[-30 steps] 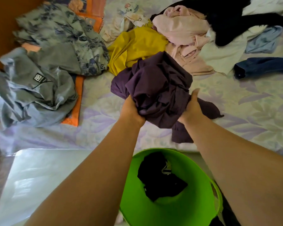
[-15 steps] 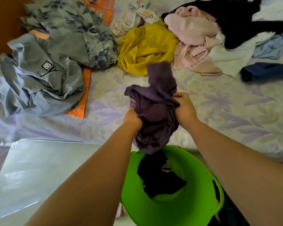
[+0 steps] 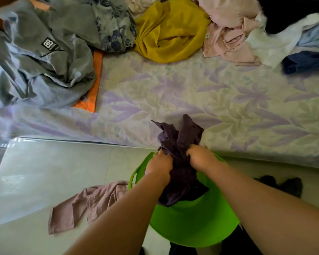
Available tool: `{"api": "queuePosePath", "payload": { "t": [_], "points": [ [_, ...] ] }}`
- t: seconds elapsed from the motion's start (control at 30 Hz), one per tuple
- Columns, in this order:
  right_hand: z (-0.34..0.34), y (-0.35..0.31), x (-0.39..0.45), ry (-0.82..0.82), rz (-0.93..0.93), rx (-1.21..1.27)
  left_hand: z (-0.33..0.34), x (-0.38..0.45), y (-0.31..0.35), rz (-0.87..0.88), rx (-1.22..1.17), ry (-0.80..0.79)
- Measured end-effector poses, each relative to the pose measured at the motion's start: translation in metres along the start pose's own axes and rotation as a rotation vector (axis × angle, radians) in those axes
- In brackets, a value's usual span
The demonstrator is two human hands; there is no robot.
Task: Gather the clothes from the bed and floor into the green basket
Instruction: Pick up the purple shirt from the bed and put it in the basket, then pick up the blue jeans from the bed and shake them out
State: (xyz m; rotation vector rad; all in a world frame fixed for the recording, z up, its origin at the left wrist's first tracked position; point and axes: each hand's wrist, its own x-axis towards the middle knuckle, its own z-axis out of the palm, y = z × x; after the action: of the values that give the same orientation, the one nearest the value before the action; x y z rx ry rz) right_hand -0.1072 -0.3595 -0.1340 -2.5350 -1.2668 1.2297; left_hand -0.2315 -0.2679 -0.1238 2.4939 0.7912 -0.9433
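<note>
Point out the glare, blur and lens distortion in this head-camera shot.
Head view: window glare washes the floor tiles at left; wide-angle bending curves the bed edge; the grey shirt at the left rim looks smeared, while the purple garment and green basket stay fairly sharp.

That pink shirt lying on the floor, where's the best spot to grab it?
Probably the bunched middle of the pink shirt, from above, reaching left of the green basket. It lies flat and spread, so only the wrinkled folds offer something to pinch.
</note>
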Motion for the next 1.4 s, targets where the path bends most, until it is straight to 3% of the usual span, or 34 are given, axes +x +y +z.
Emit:
{"api": "queuePosePath", "payload": {
  "t": [0.23, 0.33, 0.53, 0.67, 0.93, 1.17, 1.4],
  "points": [
    [0.057, 0.001, -0.024, -0.267, 0.126, 0.004, 0.05, -0.011, 0.001, 0.054, 0.089, -0.215],
    [0.081, 0.008, -0.025, -0.324, 0.161, -0.03, 0.075, -0.012, 0.004, 0.048, 0.084, -0.234],
    [0.095, 0.027, -0.009, -0.595, 0.205, -0.13, 0.104, -0.002, 0.01, 0.077, 0.127, -0.316],
    [0.083, 0.019, 0.004, -0.519, 0.175, -0.068, 0.095, 0.01, 0.025, 0.129, 0.08, -0.359],
    [0.035, 0.01, 0.019, -0.463, 0.118, -0.117, 0.036, 0.028, 0.035, 0.12, 0.077, -0.234],
    [-0.022, 0.034, 0.034, -0.165, 0.142, -0.004, -0.018, 0.066, 0.07, 0.126, 0.016, -0.122],
    [-0.098, 0.13, 0.074, 0.164, 0.163, 0.006, -0.071, 0.142, 0.164, 0.098, -0.093, 0.063]
  ]
}}
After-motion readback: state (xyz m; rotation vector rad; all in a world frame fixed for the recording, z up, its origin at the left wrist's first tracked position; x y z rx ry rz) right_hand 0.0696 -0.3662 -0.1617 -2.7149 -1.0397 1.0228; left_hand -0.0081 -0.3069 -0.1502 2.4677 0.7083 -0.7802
